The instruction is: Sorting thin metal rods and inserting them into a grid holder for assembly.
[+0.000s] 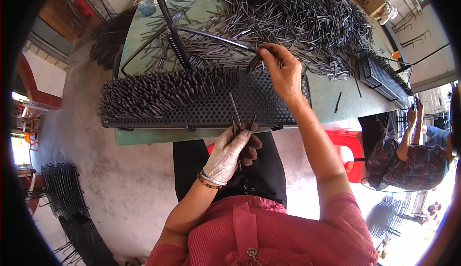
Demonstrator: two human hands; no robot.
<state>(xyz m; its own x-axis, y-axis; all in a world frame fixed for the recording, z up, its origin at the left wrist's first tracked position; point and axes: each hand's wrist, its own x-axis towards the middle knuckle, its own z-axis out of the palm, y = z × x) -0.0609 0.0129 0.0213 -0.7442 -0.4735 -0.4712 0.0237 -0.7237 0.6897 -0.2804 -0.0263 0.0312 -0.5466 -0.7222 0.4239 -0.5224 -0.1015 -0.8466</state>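
Pale green counter [331,98], flat and scuffed, bowed by the lens. Across its far half, a broad tangled heap of thin dark metal rods [293,11], straight, matte, needle-like, lying every way. At the near edge, a long black perforated tray [269,104], rows of small round holes; left two-thirds bristling with upright rods [163,91] packed like a brush, right third bare holes. Second perforated tray [384,76] at the counter's right end, also studded. Bent black wire frame [177,43] rising over the counter's middle. Rough grey concrete floor [96,170] below, with stacked black wire racks [65,194] at left. Red plastic stool [348,146] beside the knees. Another person [413,158] seated at right in patterned cloth.

Left hand [230,153] in a worn whitish glove, beaded bracelet at the wrist, closed around a small bundle of rods [237,119], tips poking up over the tray's near edge. Right hand [283,69] bare, above the tray's empty part, thumb and forefinger pinching a few rods [253,62] slanting down toward the holes.
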